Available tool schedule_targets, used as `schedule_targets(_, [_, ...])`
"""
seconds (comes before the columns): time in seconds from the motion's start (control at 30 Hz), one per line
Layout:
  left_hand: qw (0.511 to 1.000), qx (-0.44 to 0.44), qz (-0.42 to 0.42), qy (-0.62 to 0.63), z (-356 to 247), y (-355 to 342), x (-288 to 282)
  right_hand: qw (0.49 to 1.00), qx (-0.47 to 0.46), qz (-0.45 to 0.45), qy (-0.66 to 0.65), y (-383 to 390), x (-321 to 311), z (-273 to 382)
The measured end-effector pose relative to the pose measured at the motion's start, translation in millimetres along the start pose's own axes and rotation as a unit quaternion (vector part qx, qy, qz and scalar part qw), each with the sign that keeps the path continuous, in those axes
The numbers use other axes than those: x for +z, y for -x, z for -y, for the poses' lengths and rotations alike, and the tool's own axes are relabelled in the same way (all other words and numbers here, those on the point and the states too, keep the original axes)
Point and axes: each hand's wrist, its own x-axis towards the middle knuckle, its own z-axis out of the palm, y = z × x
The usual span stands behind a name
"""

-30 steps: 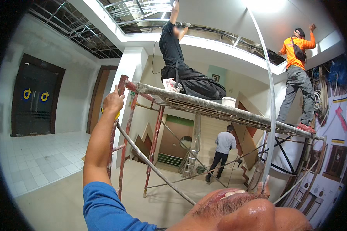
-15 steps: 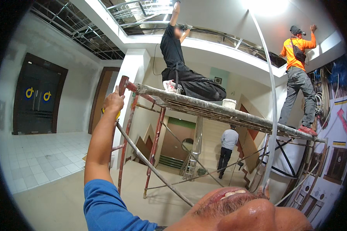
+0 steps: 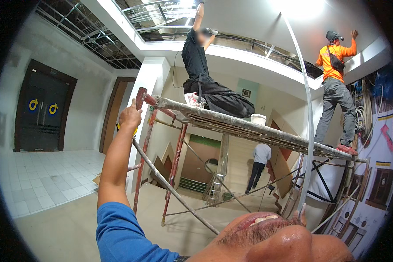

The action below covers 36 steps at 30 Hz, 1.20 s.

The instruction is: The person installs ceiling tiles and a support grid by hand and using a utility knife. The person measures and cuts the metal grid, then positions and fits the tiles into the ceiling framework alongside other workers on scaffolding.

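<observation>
My left hand [image 3: 130,115] is wrapped round the upper end of a red scaffold post [image 3: 141,98], with the arm raised. Something yellow shows at that wrist. At the lower right, part of my right hand [image 3: 303,213] closes around the bottom of a long pale metal pole [image 3: 309,148]. That pole leans up past the scaffold, its top against the white ceiling panel [image 3: 249,17]. Most of my right hand is hidden. The scaffold platform [image 3: 231,126] crosses the middle of the view, with a white bucket [image 3: 258,119] on it.
On the platform kneels a person in black [image 3: 196,65], arms up at the open ceiling frame. Farther right stands a person in orange [image 3: 334,61], one hand on the panel. Diagonal braces [image 3: 174,187] cross below. A person in a light shirt [image 3: 262,155] and a ladder [image 3: 216,190] are beyond.
The person in the light shirt has shifted slightly right and is in a different stride. The person in orange has turned the head a little. Both my hands keep their places.
</observation>
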Motion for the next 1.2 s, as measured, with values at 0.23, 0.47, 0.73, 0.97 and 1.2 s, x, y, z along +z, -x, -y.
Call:
schedule_targets(0.23, [1.000, -0.001, -0.008, 0.022, 4, 0, 1, 1.000, 0.022, 0.013, -0.004, 2, -1, -33])
schedule_targets(0.47, [1.000, 0.020, -0.020, 0.010, 7, -5, 6, 0.999, 0.046, 0.024, -0.012, 6, 3, -35])
schedule_targets(0.73, [1.000, 0.018, -0.010, -0.002, 7, -5, 3, 1.000, 0.025, 0.014, 0.007, 0, 6, -34])
schedule_targets(0.97, [1.000, 0.017, -0.015, 0.000, 8, -5, 6, 0.999, 0.043, 0.024, -0.011, 0, 6, -31])
schedule_targets(1.2, [1.000, 0.016, -0.007, -0.002, 9, -6, 7, 0.999, 0.040, 0.026, -0.027, 1, 10, -32])
